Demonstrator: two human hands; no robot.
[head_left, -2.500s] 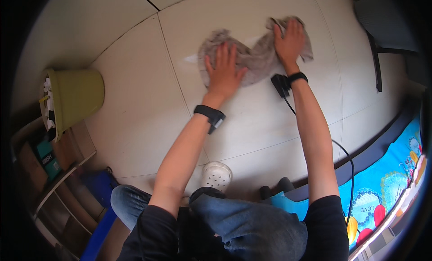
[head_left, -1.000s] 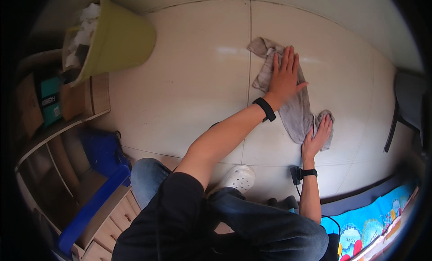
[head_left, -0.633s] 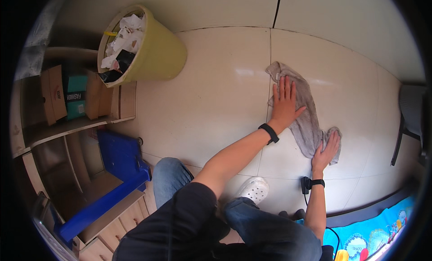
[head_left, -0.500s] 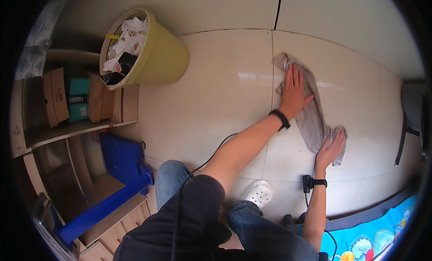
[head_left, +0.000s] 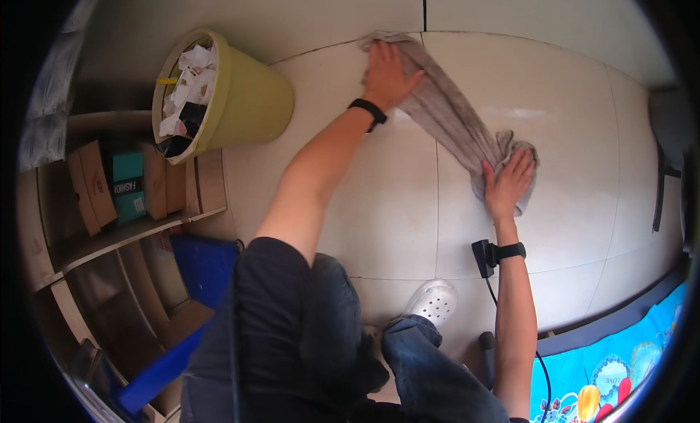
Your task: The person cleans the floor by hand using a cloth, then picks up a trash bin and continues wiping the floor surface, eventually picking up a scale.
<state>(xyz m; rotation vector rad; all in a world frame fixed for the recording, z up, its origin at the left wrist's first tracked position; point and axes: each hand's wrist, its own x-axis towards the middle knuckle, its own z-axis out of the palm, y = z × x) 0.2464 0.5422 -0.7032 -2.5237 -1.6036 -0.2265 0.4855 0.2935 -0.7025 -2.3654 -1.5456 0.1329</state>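
Note:
A long grey-brown cloth point(head_left: 453, 113) lies stretched out slantwise on the pale tiled floor. Its far left end reaches the base of the wall, and its near right end is bunched up. My left hand point(head_left: 388, 75) presses flat on the far end, fingers stretched out. On the bunched end rests my right hand point(head_left: 508, 186), also flat with its fingers spread. Each wrist wears a black band; a small black device with a cable sits at the right one.
A yellow-green waste bin point(head_left: 251, 102) full of crumpled paper stands left of the cloth. Further left is a wooden shelf point(head_left: 131, 241) with boxes, beside a blue panel point(head_left: 206, 266). A blue patterned cover point(head_left: 576, 376) lies at lower right. My white clog point(head_left: 432, 301) is on the floor.
Both hands have slid the cloth forward and to the left across the floor, so its far end now reaches the wall and lies closer to the bin.

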